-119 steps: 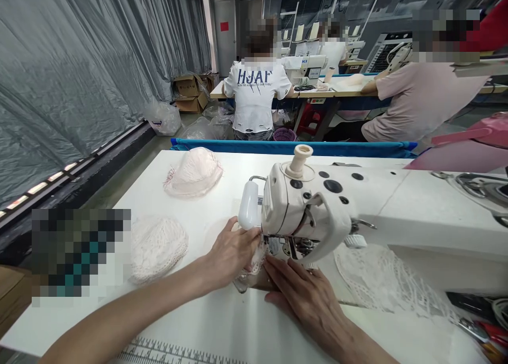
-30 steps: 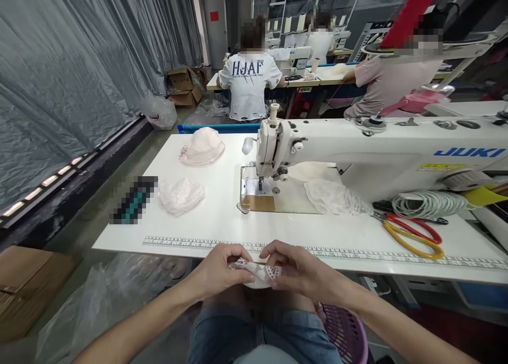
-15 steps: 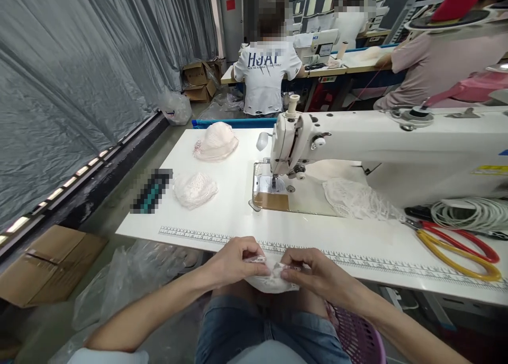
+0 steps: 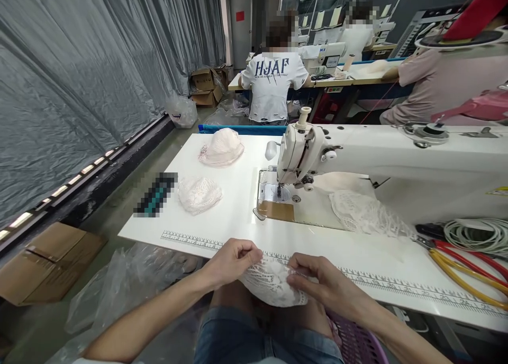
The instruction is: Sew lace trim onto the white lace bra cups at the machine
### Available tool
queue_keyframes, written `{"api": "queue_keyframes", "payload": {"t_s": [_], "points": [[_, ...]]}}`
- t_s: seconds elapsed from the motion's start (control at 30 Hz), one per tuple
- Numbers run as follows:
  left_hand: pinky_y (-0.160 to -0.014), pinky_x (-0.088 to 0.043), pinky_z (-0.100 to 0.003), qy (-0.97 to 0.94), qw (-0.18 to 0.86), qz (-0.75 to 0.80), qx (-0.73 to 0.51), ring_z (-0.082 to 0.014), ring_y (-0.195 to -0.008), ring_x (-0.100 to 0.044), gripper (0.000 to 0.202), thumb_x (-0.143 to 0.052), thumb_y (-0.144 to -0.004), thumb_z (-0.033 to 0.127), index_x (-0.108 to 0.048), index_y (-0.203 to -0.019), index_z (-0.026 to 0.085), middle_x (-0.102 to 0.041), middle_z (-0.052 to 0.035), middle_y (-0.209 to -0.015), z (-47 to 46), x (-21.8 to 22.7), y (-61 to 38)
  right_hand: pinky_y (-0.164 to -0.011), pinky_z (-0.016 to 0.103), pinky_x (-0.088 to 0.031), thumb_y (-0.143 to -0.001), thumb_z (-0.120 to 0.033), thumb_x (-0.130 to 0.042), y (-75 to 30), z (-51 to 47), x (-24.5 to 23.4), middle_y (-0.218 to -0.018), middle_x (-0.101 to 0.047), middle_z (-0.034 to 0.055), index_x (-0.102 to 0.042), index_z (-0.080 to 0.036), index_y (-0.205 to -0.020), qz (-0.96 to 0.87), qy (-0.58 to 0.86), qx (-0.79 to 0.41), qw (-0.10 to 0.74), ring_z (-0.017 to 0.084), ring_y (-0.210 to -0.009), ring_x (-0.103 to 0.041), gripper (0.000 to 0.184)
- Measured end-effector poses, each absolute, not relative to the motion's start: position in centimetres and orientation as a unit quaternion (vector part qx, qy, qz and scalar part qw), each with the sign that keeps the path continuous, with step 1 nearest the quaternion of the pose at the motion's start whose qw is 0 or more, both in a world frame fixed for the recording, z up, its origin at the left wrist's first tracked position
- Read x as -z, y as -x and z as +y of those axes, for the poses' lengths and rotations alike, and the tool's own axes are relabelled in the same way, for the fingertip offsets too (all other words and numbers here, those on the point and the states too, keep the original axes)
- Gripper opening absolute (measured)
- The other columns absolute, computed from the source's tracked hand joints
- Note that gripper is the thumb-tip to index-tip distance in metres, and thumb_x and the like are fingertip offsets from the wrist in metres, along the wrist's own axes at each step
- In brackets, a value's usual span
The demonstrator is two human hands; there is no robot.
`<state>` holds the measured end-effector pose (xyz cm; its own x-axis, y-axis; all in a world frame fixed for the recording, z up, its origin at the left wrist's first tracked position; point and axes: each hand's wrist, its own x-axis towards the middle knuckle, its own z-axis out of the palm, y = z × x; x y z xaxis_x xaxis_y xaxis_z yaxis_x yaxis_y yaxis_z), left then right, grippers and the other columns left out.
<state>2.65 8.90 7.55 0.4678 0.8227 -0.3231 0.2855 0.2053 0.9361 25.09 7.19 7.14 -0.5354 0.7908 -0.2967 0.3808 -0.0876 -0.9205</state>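
A small white lace piece (image 4: 273,283) is held over my lap, just below the front edge of the white sewing table (image 4: 222,216). My left hand (image 4: 234,261) pinches its left side and my right hand (image 4: 319,279) pinches its right side, fingers closed on the cloth. Straight ahead stands the white sewing machine (image 4: 357,152), its needle above the metal plate (image 4: 275,197). Both hands are well short of the needle.
Two pale lace cups (image 4: 199,193) (image 4: 222,146) lie on the table's left. More lace (image 4: 367,216) sits right of the needle. Red and yellow scissors (image 4: 464,263) and coiled cord (image 4: 476,230) lie far right. A purple basket (image 4: 353,343) is by my right knee. People work at benches behind.
Four seconds ago both hands pressed the lace under the needle. They have since drawn it back to my lap, and over the last second the piece has been spread wider between them.
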Motion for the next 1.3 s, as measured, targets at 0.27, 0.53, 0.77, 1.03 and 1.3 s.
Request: {"api": "queue_keyframes", "payload": {"t_s": [0.27,0.53,0.77,1.03,1.3], "points": [[-0.053,-0.029,-0.02,-0.638,0.581,0.477,-0.165,-0.0091,-0.059,-0.04,0.031,-0.074,-0.064,0.036,-0.068,-0.085,0.015,-0.045,0.005,-0.058,8.9,-7.4,-3.4,-0.051,0.022,-0.03,-0.083,-0.032,-0.053,-24.3,6.9,-7.8,-0.06,-0.052,-0.0024,-0.055,-0.016,-0.074,-0.658,0.453,-0.576,0.174,0.01,-0.056,-0.041,0.018],[-0.06,-0.039,-0.021,-0.648,0.583,0.466,-0.149,-0.0141,-0.067,-0.055,0.024,-0.068,-0.07,0.036,-0.066,-0.077,0.013,-0.062,-0.0012,-0.07,9.8,-7.4,-3.4,-0.05,0.021,-0.031,-0.081,-0.035,-0.056,-24.7,7.4,-7.6,-0.058,-0.051,-0.0026,-0.057,-0.014,-0.073,-0.663,0.456,-0.566,0.181,0.01,-0.055,-0.042,0.022],[-0.061,-0.04,-0.02,-0.651,0.554,0.489,-0.172,-0.0135,-0.069,-0.056,0.023,-0.063,-0.075,0.035,-0.067,-0.077,0.013,-0.065,-0.0017,-0.072,11.1,-9.0,-2.8,-0.052,0.022,-0.039,-0.087,-0.036,-0.047,-24.4,7.9,-7.3,-0.056,-0.057,-0.0006,-0.053,-0.016,-0.072,-0.644,0.439,-0.591,0.206,0.012,-0.053,-0.053,0.026],[-0.054,-0.036,-0.02,-0.84,0.37,0.394,-0.043,-0.0133,-0.063,-0.057,0.016,-0.061,-0.075,0.026,-0.07,-0.077,0.012,-0.067,-0.0018,-0.069,23.0,-12.0,-4.3,-0.049,0.021,-0.041,-0.095,-0.038,-0.034,-22.6,13.3,-6.3,-0.044,-0.058,-0.004,-0.041,-0.02,-0.058,-0.755,0.496,-0.37,0.216,0.011,-0.041,-0.053,0.041],[-0.053,-0.037,-0.021,-0.848,0.384,0.364,-0.013,-0.0137,-0.062,-0.057,0.01,-0.065,-0.073,0.021,-0.07,-0.074,0.012,-0.065,-0.0024,-0.066,29.2,-7.7,-7.4,-0.056,0.026,-0.049,-0.094,-0.02,-0.033,-27.2,17.7,-3.9,-0.09,-0.068,0.0099,-0.06,-0.016,-0.098,-0.835,0.455,-0.152,0.272,0.017,-0.069,-0.064,0.028]]}}
